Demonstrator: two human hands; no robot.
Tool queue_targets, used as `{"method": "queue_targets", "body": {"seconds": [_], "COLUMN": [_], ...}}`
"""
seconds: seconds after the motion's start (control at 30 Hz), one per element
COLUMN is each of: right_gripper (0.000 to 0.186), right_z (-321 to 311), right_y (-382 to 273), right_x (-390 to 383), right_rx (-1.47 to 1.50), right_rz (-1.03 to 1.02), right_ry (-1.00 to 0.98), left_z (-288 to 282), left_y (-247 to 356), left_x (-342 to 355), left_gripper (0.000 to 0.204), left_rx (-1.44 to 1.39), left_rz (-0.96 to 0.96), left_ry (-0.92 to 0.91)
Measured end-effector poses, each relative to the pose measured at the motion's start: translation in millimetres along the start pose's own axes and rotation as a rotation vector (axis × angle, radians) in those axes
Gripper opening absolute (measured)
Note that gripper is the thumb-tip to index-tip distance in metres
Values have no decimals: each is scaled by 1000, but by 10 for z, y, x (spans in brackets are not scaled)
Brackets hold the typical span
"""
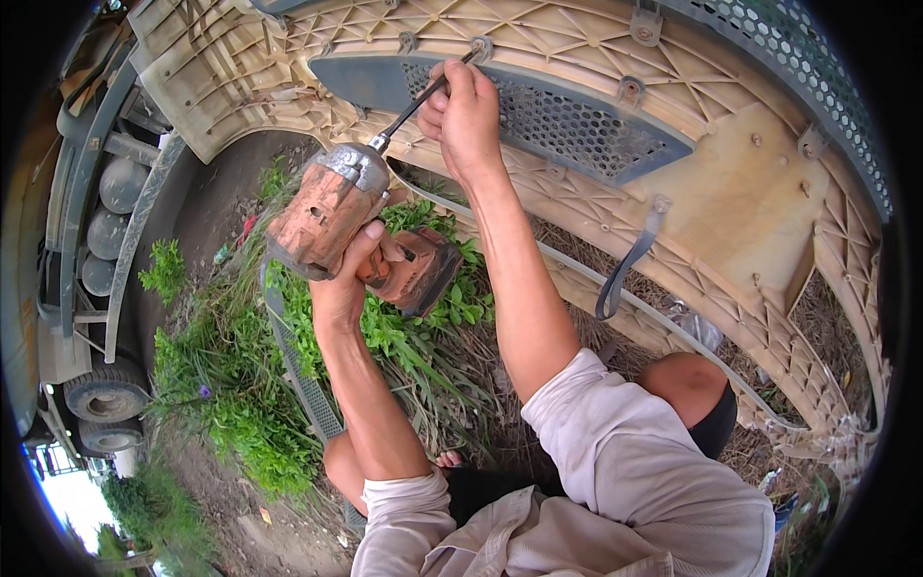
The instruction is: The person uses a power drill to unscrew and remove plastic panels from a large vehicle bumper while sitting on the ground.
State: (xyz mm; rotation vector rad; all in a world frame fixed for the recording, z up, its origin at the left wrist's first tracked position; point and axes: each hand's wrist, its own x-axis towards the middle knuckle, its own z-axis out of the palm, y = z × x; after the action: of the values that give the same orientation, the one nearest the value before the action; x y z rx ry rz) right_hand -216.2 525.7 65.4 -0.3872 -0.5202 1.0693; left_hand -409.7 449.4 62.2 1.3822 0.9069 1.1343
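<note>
My left hand (343,287) is closed round the handle of a worn, dirt-smeared orange cordless impact driver (322,213). From its metal nose a long dark driver bit (408,114) slants up and to the right. The fingers of my right hand (465,117) pinch this bit near its far end. Its tip meets a small metal clip (482,48) on a large tan ribbed plastic panel (740,216); whether it sits on a screw I cannot make out. Just below the clip, a dark grey insert with honeycomb mesh (567,127) lies against the panel.
More metal clips (631,91) line the panel. A dark strap (630,264) hangs from it. Green weeds (240,385) grow on the dirt to the left, around a narrow mesh strip (293,361). A truck with wheels (106,392) stands at the far left. Another mesh piece (808,67) curves across the upper right.
</note>
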Motion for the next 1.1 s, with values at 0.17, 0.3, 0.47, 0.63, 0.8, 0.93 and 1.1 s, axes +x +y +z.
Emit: {"method": "queue_targets", "body": {"seconds": [0.17,0.3,0.47,0.63,0.8,0.93,1.1], "right_gripper": [25,25,26,25,27,27,28], "right_z": [13,34,22,17,87,97,80], "right_y": [-13,2,3,39,3,-28,34], "right_x": [3,17,23,43,24,28,61], "right_rx": [-5,3,17,129,276,329,337], "right_rz": [-1,-8,-3,-26,-18,-8,22], "right_ry": [-52,-20,-21,-37,-19,15,-54], "left_z": [1,1,-12,109,-67,-28,-295], "left_y": [41,25,21,161,350,464,263], "left_x": [24,24,39,15,2,-1,157], "left_gripper": [45,47,46,31,39,41,34], "left_rx": [-40,-58,-50,-70,354,373,319], "left_rz": [21,12,8,58,49,13,111], "left_ry": [-42,-53,-49,18,111,114,98]}}
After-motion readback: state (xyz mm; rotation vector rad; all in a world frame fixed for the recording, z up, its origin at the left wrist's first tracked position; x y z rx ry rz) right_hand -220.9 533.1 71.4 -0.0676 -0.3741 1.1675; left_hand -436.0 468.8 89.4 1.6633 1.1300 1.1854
